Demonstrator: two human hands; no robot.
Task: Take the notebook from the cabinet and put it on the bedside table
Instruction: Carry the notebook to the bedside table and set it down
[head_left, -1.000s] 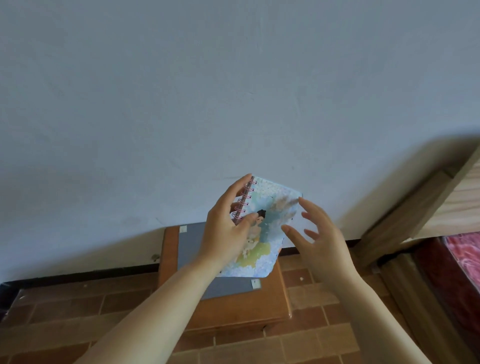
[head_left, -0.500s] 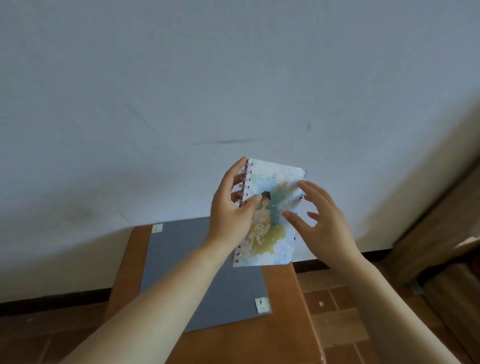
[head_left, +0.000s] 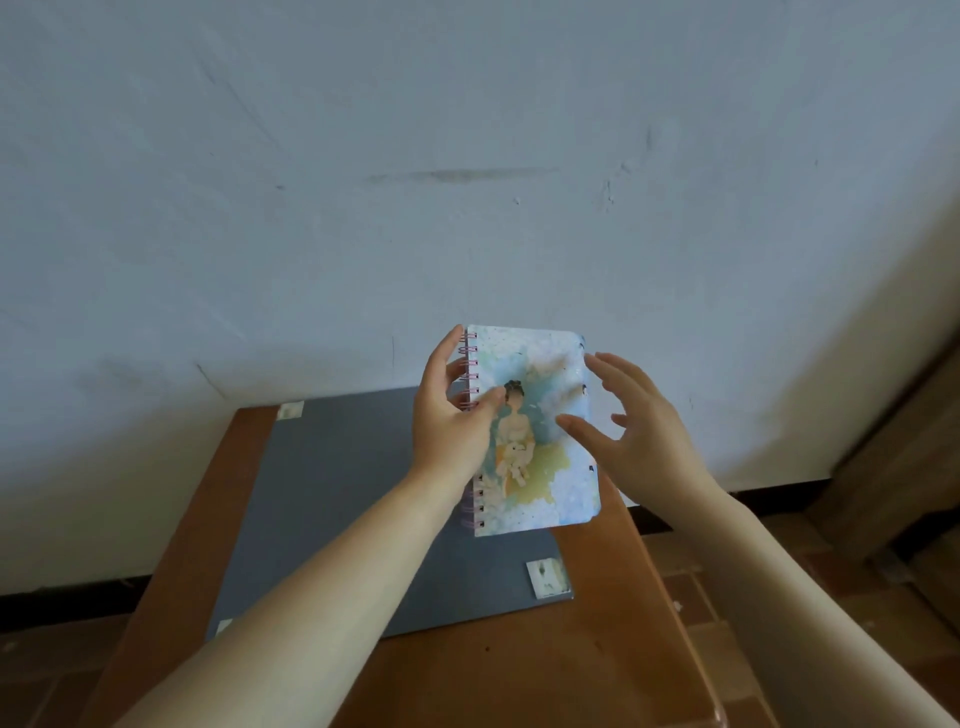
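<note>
Our left hand (head_left: 451, 421) pinches the notebook (head_left: 535, 431) at its spiral; the right hand (head_left: 631, 426) hovers spread beside it. We should lower it flat onto the worktop (head_left: 519, 665) below.

I can read no words, numbers or brand marks anywhere in my view. The notebook (head_left: 540, 431) cover carries only a painted figure on pastel washes, no title I can make out. The small pale stickers (head_left: 544, 578) at the corners of the grey sheet (head_left: 337, 499) on the bedside table (head_left: 519, 670) look blank or too blurred to read
</note>
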